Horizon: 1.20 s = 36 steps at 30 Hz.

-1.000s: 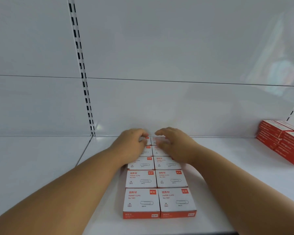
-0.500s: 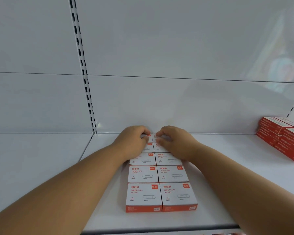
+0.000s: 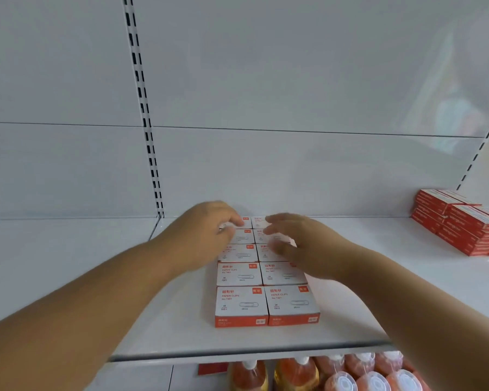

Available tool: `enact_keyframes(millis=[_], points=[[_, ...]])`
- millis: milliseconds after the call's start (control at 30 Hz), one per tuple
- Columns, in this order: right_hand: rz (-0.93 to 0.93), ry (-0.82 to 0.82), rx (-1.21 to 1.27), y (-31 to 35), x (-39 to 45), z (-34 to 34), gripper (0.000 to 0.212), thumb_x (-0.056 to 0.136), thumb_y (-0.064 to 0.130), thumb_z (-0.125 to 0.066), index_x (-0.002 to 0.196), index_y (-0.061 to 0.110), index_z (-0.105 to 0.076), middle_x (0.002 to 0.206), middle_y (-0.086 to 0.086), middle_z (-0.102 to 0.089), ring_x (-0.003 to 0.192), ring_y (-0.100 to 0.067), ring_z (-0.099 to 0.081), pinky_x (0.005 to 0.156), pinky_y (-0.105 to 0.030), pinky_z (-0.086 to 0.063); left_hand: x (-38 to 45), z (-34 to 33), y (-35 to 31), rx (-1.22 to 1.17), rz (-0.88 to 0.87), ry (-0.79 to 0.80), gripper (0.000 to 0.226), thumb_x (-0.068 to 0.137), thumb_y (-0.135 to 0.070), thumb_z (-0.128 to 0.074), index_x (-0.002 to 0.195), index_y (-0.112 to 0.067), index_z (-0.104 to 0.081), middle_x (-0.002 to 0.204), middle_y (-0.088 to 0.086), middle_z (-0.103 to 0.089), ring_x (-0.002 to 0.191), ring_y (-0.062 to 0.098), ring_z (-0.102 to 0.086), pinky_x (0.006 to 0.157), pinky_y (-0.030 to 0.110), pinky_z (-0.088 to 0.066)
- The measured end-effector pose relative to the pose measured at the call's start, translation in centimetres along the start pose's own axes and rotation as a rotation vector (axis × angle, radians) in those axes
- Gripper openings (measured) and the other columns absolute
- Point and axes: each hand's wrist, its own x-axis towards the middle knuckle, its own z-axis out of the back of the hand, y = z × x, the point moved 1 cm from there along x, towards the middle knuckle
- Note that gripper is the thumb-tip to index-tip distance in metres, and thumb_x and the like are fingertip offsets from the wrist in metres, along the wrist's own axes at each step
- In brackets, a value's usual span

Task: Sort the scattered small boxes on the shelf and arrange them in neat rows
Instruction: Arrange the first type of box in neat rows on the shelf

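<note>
Two neat columns of white-and-red paper clip boxes (image 3: 266,277) are running from the near edge of the shelf (image 3: 96,277) back toward its rear wall, five rows deep, their long axis pointing away from the person. The left hand (image 3: 203,238) is hovering over the far end of the left column with its fingers curled down toward the rear boxes; whether they are touching a box or pinching one is too blurred to tell. The right hand (image 3: 299,244) is hanging over the far and middle rows of the right column, fingers spread and relaxed, gripping nothing, and seemingly just above the box tops rather than pressing them.

The block itself is looking finished, so the coming move probably turns on the stack of red boxes (image 3: 463,221) sitting well apart on the far right of the same shelf, beside the slotted upright. That stack is lying to the right of both hands, and the right hand is clearly the nearer one, so a reach would be going sideways along the shelf, not deeper. On the lower shelf, bottles of orange liquid (image 3: 336,376) are showing.
</note>
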Motion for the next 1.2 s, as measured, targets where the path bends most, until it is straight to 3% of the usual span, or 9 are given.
enact_keyframes(millis=[67,133,233,400,533,700,933,1067,1200], points=[[0.0,0.053,-0.011,1.0,-2.2,0.1,0.05,0.1,0.046,-0.041,0.148,0.031,-0.04,0.158,0.02,-0.022,0.144,-0.003,-0.022,0.111,-0.018,-0.017,-2.6,0.1,-0.8,0.072,-0.053,0.107,0.039,0.101,-0.035,-0.048,0.139,-0.031,-0.05,0.147,-0.018,-0.041,0.136,0.002,-0.034,0.105,0.009,-0.021],[-0.023,0.071,0.004,1.5,-4.3,0.2,0.054,0.099,0.051,-0.038,0.15,0.035,-0.033,0.158,0.025,-0.015,0.144,0.0,-0.018,0.115,-0.022,-0.019,-5.4,0.0,-1.0,0.104,-0.04,0.175,0.052,0.097,-0.054,-0.04,0.147,-0.038,-0.037,0.151,-0.026,-0.027,0.14,-0.003,-0.021,0.114,0.018,-0.015],[-0.038,-0.006,0.013,2.0,-7.3,0.1,0.058,0.09,0.063,-0.038,0.144,0.041,-0.04,0.155,0.026,-0.024,0.139,0.002,-0.028,0.113,-0.028,-0.035,-9.0,0.2,-0.4,0.091,-0.027,0.078,0.075,0.077,-0.081,-0.028,0.139,-0.041,-0.044,0.135,-0.033,-0.036,0.123,-0.01,-0.033,0.111,0.021,-0.031],[-0.154,-0.031,0.0,2.8,-10.0,-1.5,0.098,0.066,0.085,-0.02,0.15,0.035,-0.029,0.156,0.022,-0.02,0.142,-0.002,-0.022,0.116,-0.025,-0.025,-11.7,-1.1,-1.4,0.278,0.114,0.078,0.108,0.057,-0.095,-0.003,0.143,-0.038,-0.035,0.135,-0.028,-0.033,0.123,-0.001,-0.031,0.106,0.02,-0.031],[-0.229,-0.044,-0.064,3.2,-10.4,-1.8,0.106,0.063,0.086,-0.017,0.153,0.031,-0.022,0.16,0.017,-0.015,0.147,-0.008,-0.016,0.119,-0.032,-0.019,-12.1,-2.3,-2.0,0.294,0.134,0.072,0.104,0.061,-0.092,-0.005,0.146,-0.04,-0.034,0.14,-0.026,-0.033,0.128,0.001,-0.028,0.11,0.025,-0.029],[-0.197,0.0,-0.134,3.0,-10.6,-2.4,0.076,0.082,0.078,-0.029,0.148,0.04,-0.032,0.159,0.014,-0.024,0.146,-0.011,-0.021,0.119,-0.033,-0.021,-12.4,-3.5,-2.2,0.313,0.127,0.035,0.102,0.063,-0.09,0.006,0.142,-0.045,-0.039,0.137,-0.028,-0.038,0.126,0.003,-0.031,0.105,0.027,-0.032],[-0.242,-0.015,-0.137,3.1,-10.7,-3.0,0.075,0.087,0.074,-0.034,0.149,0.031,-0.036,0.157,0.015,-0.029,0.143,-0.01,-0.025,0.117,-0.03,-0.022,-12.5,-3.8,-2.5,0.323,0.167,0.009,0.094,0.067,-0.081,0.003,0.141,-0.044,-0.042,0.139,-0.025,-0.038,0.129,0.005,-0.031,0.108,0.028,-0.031],[-0.249,-0.013,-0.127,3.3,-10.7,-3.0,0.076,0.087,0.074,-0.033,0.148,0.03,-0.036,0.156,0.015,-0.03,0.142,-0.011,-0.027,0.117,-0.031,-0.024,-12.5,-3.5,-2.8,0.308,0.184,0.016,0.088,0.073,-0.087,-0.007,0.141,-0.044,-0.041,0.139,-0.025,-0.039,0.129,0.004,-0.031,0.107,0.028,-0.031],[-0.241,-0.023,-0.103,3.3,-10.8,-2.8,0.072,0.087,0.072,-0.036,0.146,0.031,-0.041,0.153,0.015,-0.035,0.14,-0.01,-0.03,0.115,-0.029,-0.027,-12.5,-3.4,-3.0,0.307,0.181,0.018,0.068,0.085,-0.074,-0.022,0.144,-0.043,-0.037,0.141,-0.025,-0.037,0.131,0.004,-0.03,0.108,0.026,-0.029]])
